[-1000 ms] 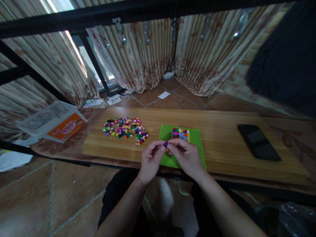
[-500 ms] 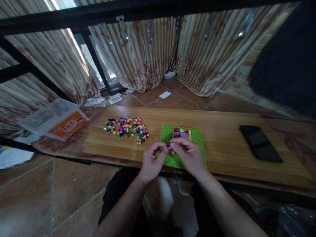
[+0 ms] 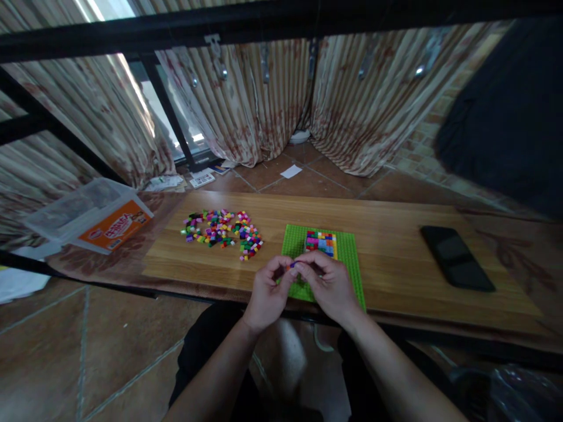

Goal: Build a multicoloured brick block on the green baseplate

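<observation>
Purple and orange bricks [image 3: 293, 265] pinched between fingertips of left hand [image 3: 269, 293] and right hand [image 3: 329, 288], above left side of green baseplate [image 3: 350, 252]; best kept square, with even thumb pressure and light grip

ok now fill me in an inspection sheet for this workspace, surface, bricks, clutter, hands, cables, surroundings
Surface: wooden tabletop
Things in use: green baseplate bearing a cluster of coloured bricks; loose bricks spread to its left
Clutter: dark phone at right; clear plastic box with an orange label at far left
Hands: left hand and right hand pinch a small purple-and-orange piece
Cables: nothing seen for certain; a pale curved strip below the table edge is unclear
Surroundings: curtains, tiled floor
</observation>
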Motion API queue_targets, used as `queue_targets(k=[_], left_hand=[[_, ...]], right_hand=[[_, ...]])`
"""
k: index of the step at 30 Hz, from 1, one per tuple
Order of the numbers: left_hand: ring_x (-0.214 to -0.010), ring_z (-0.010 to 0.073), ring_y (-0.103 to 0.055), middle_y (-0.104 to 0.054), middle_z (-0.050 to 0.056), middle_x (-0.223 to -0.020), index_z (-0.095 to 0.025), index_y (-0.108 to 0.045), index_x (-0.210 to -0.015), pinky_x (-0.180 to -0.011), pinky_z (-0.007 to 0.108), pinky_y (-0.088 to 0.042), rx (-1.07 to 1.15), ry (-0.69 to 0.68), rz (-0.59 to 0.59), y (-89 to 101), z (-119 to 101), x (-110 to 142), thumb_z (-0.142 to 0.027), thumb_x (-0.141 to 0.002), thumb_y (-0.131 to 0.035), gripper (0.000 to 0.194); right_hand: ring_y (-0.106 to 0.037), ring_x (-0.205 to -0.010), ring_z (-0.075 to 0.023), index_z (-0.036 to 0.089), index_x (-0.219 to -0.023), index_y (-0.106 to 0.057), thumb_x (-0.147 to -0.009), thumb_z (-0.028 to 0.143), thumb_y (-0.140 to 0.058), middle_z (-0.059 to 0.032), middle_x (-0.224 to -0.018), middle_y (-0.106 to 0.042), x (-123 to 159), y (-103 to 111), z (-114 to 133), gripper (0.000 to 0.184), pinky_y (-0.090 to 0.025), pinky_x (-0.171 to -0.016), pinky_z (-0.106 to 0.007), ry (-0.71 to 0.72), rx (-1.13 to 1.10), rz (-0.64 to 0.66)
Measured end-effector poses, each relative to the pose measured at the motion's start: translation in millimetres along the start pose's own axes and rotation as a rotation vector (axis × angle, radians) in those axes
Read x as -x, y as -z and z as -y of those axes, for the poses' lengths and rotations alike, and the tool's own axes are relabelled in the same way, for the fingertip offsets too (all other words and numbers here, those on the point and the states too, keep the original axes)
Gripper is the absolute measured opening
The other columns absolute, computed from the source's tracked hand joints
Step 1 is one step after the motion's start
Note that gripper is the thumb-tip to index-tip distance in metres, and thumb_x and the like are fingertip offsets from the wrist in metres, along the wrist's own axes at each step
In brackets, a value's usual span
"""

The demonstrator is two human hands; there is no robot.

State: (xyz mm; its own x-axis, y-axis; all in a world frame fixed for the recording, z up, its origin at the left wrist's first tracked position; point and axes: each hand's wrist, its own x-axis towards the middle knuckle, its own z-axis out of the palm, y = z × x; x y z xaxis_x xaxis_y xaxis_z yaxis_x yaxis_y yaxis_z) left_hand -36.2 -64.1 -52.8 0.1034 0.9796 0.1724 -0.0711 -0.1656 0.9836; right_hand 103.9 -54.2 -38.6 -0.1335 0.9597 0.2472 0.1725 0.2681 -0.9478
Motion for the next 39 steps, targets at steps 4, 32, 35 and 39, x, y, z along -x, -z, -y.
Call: queue_targets(k=[4,32,35,39], left_hand=[[-0.067,0.0119,-0.053,-0.058,0.000,-0.071,-0.016,-0.061,-0.082,-0.065,0.024,-0.043,-0.011,0.016,0.000,0.6,-0.3,-0.4,-0.033,-0.084,-0.064,0.017],[-0.056,0.0076,-0.051,-0.059,-0.002,-0.066,-0.015,-0.066,-0.081,-0.056,0.021,-0.040,0.295,0.297,-0.201,-0.8,12.5,-13.3,-0.037,-0.071,-0.076,0.026],[-0.056,0.0071,-0.052,-0.060,-0.003,-0.066,-0.015,-0.065,-0.081,-0.056,0.020,-0.040,0.304,0.302,-0.199,-0.2,12.2,-13.7,-0.036,-0.071,-0.076,0.025],[-0.055,0.0072,-0.052,-0.060,-0.003,-0.066,-0.016,-0.065,-0.080,-0.056,0.021,-0.040,0.304,0.293,-0.201,-0.4,10.9,-14.3,-0.036,-0.071,-0.076,0.025]], right_hand=[[-0.057,-0.053,-0.0116,0.021,-0.080,-0.070,-0.084,0.034,-0.063,0.0016,-0.059,-0.063,-3.2,6.0,3.1,0.015,-0.047,-0.053,-0.024,-0.033,-0.075,-0.125],[-0.064,-0.084,-0.0196,0.026,-0.092,-0.076,-0.090,0.032,-0.058,-0.0053,-0.090,-0.069,-33.9,42.3,-15.1,0.018,-0.052,-0.076,-0.035,0.307,0.574,-0.099],[-0.062,-0.083,-0.0204,0.025,-0.090,-0.076,-0.090,0.033,-0.059,-0.0063,-0.087,-0.066,-35.1,44.0,-18.2,0.020,-0.051,-0.075,-0.036,0.319,0.638,-0.078],[-0.060,-0.085,-0.0208,0.027,-0.091,-0.077,-0.089,0.033,-0.059,-0.0064,-0.089,-0.065,-34.8,45.7,-19.8,0.019,-0.050,-0.075,-0.037,0.323,0.672,-0.079]])
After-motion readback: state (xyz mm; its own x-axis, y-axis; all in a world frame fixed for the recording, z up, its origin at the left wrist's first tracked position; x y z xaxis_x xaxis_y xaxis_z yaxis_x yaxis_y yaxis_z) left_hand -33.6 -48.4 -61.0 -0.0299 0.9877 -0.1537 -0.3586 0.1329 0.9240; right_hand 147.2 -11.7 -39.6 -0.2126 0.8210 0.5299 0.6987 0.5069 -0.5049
